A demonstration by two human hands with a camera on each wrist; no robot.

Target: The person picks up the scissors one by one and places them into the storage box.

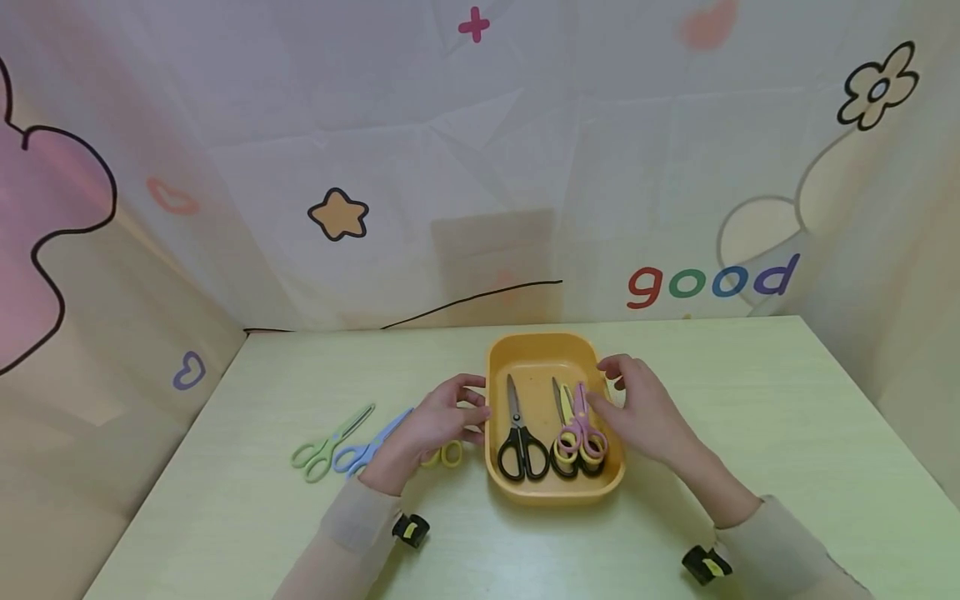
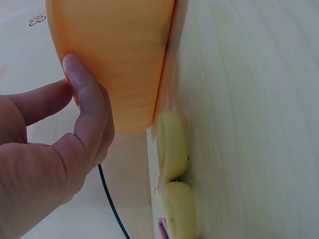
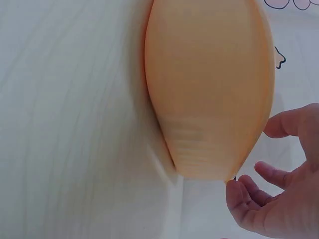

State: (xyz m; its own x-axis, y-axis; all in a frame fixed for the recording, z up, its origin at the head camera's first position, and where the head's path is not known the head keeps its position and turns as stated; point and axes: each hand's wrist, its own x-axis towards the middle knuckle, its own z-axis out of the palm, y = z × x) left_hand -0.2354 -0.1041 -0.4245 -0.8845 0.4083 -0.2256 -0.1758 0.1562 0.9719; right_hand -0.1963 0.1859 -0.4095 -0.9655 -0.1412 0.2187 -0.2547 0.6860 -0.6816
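Tray [image 1: 555, 497] in yellow stands on a pale green counter [image 1: 750, 417], its long axis running away from the person and a hand at each long side. The left hand [image 1: 442, 417] meets the left rim and the right hand [image 1: 647, 408] the right, so the tray lies directly between them, neither plainly nearer. The right hand's grip is loose, thumb and fingers parted at the rim, the thumb near pink scissors [image 1: 581, 415]; the left hand's fingers bend against the outer wall, though whether they pinch it cannot be told from these angles. Inside, black scissors [image 1: 517, 423] lie at the left, blades pointing away, while the pink pair overlaps yellow scissors [image 1: 566, 404] and a second black pair [image 1: 556, 389] at the right. Outside the tray, to its left, green scissors [image 1: 330, 447] and blue scissors [image 1: 380, 439] rest aslant, with yellow handles [image 2: 173, 144] closer to the tray, partly behind the left hand in the head view; that hand is the nearer to all three. Behind the counter hangs a printed backdrop [image 1: 375, 150] bearing an orange star [image 1: 338, 215] and the word "good" [image 1: 715, 282], with cloth along both sides.
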